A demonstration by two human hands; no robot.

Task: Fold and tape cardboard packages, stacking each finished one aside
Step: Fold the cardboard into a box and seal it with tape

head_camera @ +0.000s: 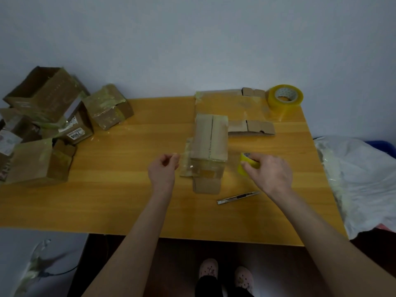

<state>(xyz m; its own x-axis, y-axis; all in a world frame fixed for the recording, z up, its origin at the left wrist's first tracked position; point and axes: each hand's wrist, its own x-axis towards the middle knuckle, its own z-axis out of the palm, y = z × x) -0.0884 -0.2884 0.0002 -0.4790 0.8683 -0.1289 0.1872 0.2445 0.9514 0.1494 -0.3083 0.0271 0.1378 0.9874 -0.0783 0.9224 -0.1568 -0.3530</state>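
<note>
A small cardboard box stands in the middle of the yellow table, its top flaps closed with a seam down the centre. My right hand grips a small yellow tape roll just right of the box. My left hand pinches the free end of a clear tape strip left of the box. The strip stretches across the box's near face between both hands.
A pile of taped boxes fills the table's left end. Flat cardboard, a folded piece and a big tape roll lie at the back right. A utility knife lies near my right forearm. White plastic sits at the right.
</note>
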